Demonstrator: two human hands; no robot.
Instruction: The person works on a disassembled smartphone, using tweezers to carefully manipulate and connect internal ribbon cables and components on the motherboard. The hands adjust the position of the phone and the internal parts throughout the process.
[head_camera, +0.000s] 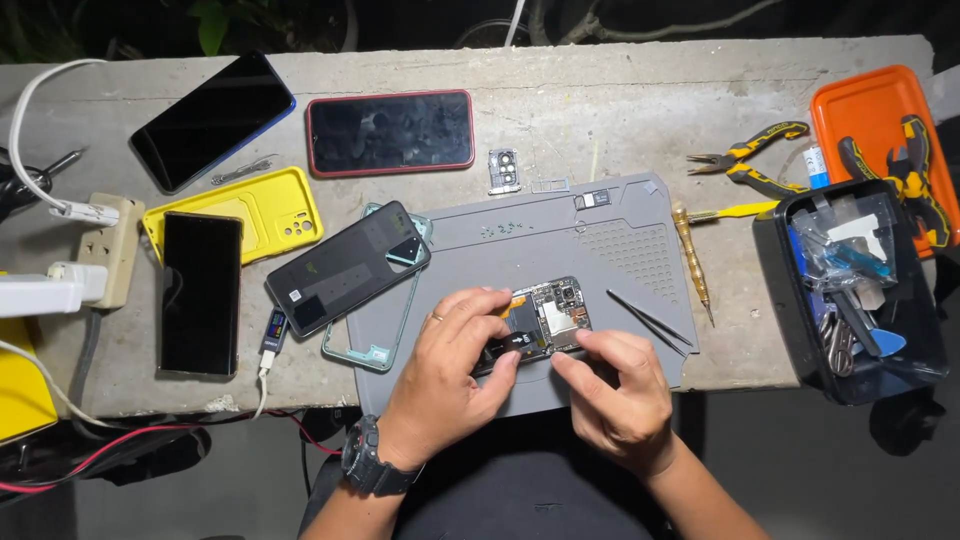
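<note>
An opened phone (545, 318) with its circuit board and battery bared lies on a grey work mat (560, 240). My left hand (450, 375), with a black watch on the wrist, covers the phone's lower left and presses on it with thumb and fingers. My right hand (615, 390) pinches at the phone's lower right edge with its fingertips. Whether a small part sits between those fingers is hidden. Black tweezers (650, 320) lie on the mat just right of the phone.
A black back cover (345, 265) rests on a teal frame (375, 340) at the mat's left edge. Three phones (390, 132), a yellow case (255, 205), a power strip (105, 250), a screwdriver (692, 265), pliers (745, 160), an orange tray (870, 100) and a black parts box (860, 290) crowd the concrete bench.
</note>
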